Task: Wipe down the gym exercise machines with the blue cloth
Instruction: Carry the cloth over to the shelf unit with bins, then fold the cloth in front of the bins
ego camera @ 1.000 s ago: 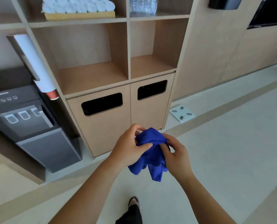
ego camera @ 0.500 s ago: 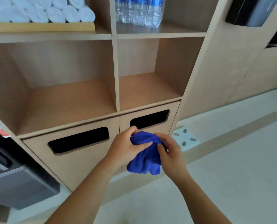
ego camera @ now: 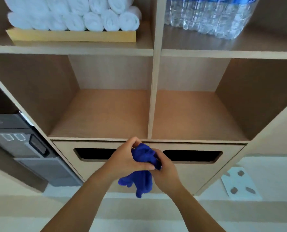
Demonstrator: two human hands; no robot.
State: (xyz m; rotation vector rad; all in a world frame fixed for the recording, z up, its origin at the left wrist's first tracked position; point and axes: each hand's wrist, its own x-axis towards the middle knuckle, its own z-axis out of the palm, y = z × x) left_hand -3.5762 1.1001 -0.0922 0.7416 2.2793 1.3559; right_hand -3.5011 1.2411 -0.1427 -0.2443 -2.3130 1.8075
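bunching the blue cloth in front of the wooden shelf, the person is gripping it with the left hand and right hand, fingers curled tight around it. no gym machine is showing, so the next move is likely walking to one.
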